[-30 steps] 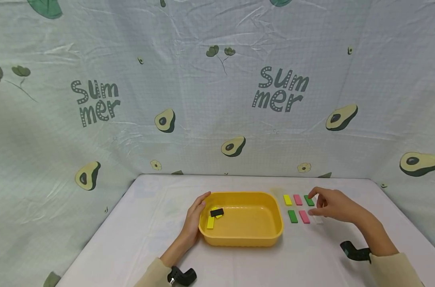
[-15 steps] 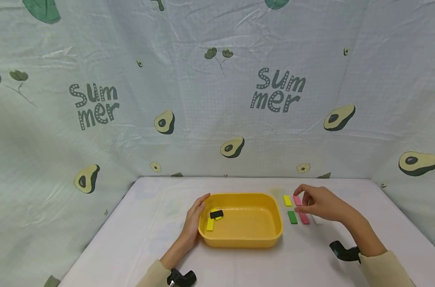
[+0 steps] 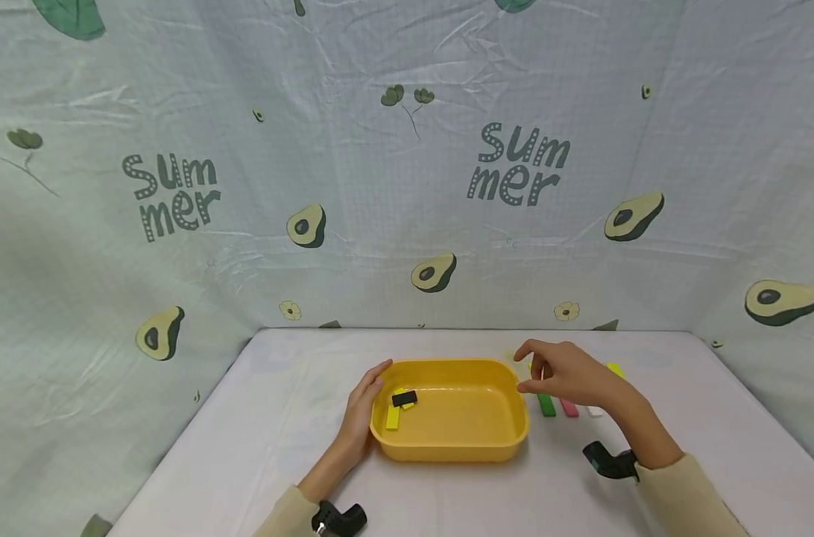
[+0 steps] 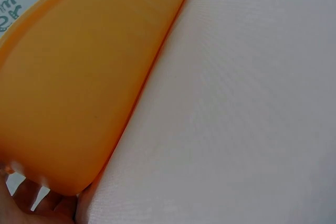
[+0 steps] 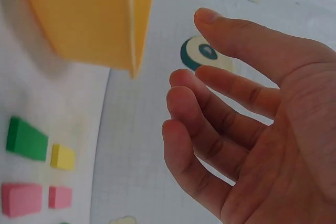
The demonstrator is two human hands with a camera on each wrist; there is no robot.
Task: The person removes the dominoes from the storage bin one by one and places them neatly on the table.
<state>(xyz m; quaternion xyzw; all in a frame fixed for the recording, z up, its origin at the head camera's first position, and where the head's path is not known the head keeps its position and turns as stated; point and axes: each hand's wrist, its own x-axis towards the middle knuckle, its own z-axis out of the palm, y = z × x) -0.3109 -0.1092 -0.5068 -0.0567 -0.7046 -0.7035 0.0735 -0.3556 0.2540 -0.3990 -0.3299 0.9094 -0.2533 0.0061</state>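
Observation:
My left hand rests along the left side of a yellow plastic tray, its fingers straight against the wall in the head view. Inside the tray's left end lie yellow blocks and a black block. My right hand hovers beside the tray's right rim. In the right wrist view it holds nothing, thumb and fingers apart and loosely bent. Below it on the table are a green block, a pink block and a white block. The hand covers most of the far row.
A yellow block lies beyond my right wrist. The blocks sit on a white-covered table. A printed curtain hangs behind and along the sides. Each wrist carries a black camera mount.
My right hand has moved left from above the far green block to the tray's right rim. The yellow block behind it has come into view. My left hand and the tray stay in place.

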